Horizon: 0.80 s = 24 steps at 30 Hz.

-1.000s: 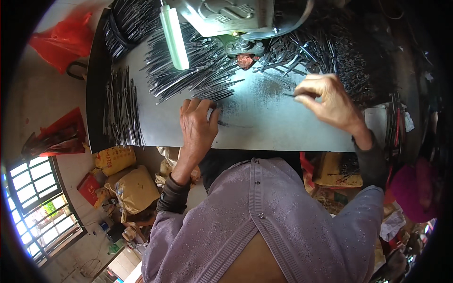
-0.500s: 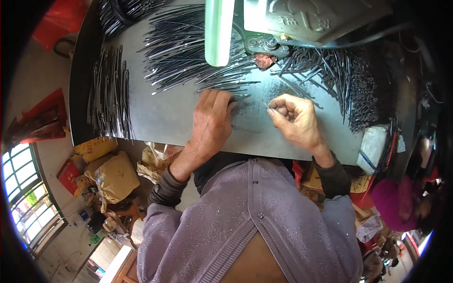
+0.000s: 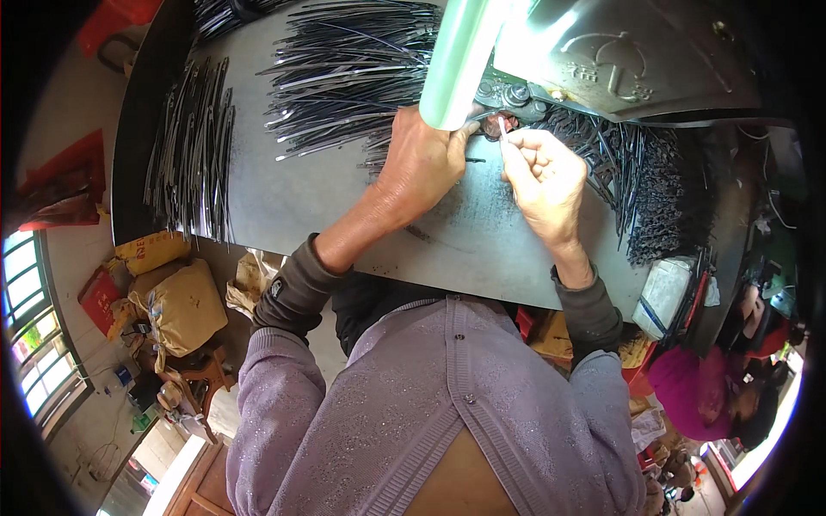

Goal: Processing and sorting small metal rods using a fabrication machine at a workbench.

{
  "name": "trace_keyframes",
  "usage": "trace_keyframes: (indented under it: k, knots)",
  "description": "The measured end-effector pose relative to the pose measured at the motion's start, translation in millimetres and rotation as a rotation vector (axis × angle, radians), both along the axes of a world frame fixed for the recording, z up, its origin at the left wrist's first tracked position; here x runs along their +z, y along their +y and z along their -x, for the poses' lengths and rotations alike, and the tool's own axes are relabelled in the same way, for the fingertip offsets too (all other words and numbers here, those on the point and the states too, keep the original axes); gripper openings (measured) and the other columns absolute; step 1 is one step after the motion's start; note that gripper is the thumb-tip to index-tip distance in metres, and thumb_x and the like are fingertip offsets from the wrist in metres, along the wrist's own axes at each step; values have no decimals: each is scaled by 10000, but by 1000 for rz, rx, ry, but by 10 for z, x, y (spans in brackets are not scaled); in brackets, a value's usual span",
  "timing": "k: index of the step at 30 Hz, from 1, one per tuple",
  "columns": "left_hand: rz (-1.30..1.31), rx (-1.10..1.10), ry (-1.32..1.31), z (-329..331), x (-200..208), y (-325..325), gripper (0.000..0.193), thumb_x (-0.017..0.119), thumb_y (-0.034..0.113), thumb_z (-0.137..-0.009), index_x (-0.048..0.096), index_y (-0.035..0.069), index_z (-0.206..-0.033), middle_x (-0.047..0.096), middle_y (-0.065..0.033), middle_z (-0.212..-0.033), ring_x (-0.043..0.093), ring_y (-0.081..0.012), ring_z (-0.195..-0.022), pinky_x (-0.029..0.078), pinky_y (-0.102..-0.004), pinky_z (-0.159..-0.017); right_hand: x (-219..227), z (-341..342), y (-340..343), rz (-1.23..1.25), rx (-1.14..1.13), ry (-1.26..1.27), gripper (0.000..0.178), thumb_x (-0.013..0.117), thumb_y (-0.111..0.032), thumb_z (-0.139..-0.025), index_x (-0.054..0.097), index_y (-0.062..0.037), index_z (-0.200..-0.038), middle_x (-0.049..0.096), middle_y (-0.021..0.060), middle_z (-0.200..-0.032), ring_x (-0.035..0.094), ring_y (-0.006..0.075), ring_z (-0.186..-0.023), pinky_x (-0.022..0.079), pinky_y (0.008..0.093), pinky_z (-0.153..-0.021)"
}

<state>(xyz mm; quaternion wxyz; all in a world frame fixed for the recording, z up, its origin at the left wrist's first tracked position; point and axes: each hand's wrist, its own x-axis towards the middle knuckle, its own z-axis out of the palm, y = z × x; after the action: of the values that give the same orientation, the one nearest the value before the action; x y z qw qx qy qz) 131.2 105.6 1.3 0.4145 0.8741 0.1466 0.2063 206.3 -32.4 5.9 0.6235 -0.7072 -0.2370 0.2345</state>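
My right hand [image 3: 551,176] is closed, pinching a thin pale strip [image 3: 502,129] upright between thumb and forefinger. Its tip reaches a reddish piece [image 3: 493,125] below a bolted metal fixture [image 3: 516,93]. On the near left of that fixture, my left hand [image 3: 420,163] has its thumb and fingers pressed together. Its fingertips are partly behind the lit tube lamp [image 3: 462,64], so what they hold cannot be made out. Beyond my left hand lies a large spread of thin dark metal strips [image 3: 344,82]. One short dark piece [image 3: 476,161] lies between my hands.
Another row of dark strips [image 3: 191,155] lies at the left of the metal table [image 3: 344,219]. Dark hooked pieces [image 3: 662,193] are heaped at the right, beside a pale box [image 3: 667,292]. An embossed metal cover [image 3: 619,60] overhangs the far right. Yellow sacks [image 3: 185,314] stand below left.
Both hands have moved away from me toward the fixture, the left one also to the right. The thin strip in my right hand now points up at the reddish piece. The view has shifted slightly.
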Motion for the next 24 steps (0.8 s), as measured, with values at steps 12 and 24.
trace_keyframes:
  k: [12, 24]
  knots:
    - [-134, -41, -141, -54, 9, -59, 171, 598, -50, -717, 614, -5, -882, 553, -124, -680, 555, -251, -596, 434, -312, -535, -14, -47, 3, -49, -24, 104, 45, 579, -11, -805, 577, 18, -839, 548, -24, -624, 469, 3, -536, 365, 146, -482]
    - [-312, -22, -301, -356, -22, -26, 159, 548, -69, -701, 581, 5, -837, 551, -115, -703, 574, -254, -635, 474, -318, -574, -99, -257, 84, -227, -107, 261, 102, 601, -75, -809, 602, -8, -885, 552, -3, -617, 445, 14, -479, 331, 146, -421]
